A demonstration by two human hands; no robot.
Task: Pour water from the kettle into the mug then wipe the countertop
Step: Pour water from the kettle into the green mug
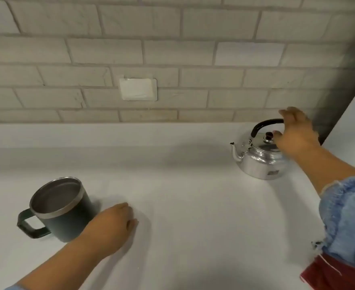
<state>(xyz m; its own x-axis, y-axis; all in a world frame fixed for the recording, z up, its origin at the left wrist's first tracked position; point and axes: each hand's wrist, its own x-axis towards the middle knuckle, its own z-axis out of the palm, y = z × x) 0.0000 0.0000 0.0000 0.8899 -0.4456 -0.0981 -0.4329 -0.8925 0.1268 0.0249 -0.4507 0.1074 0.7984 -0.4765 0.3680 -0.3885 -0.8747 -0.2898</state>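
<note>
Denim sleeve (348,210), right hand (295,132) at rounded steel kettle (260,162).

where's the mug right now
The mug stands upright at the lower left of the head view on the white countertop, right beside the left hand; the kettle sits far to its right, near the brick wall.

White smooth worktop (193,206), level. Standing on it: one dark green steel-lined mug (68,218), upright, front left, handle pointing left; one polished round metal kettle (260,162), upright, back right, spout pointing left. The two items are well apart.
</note>
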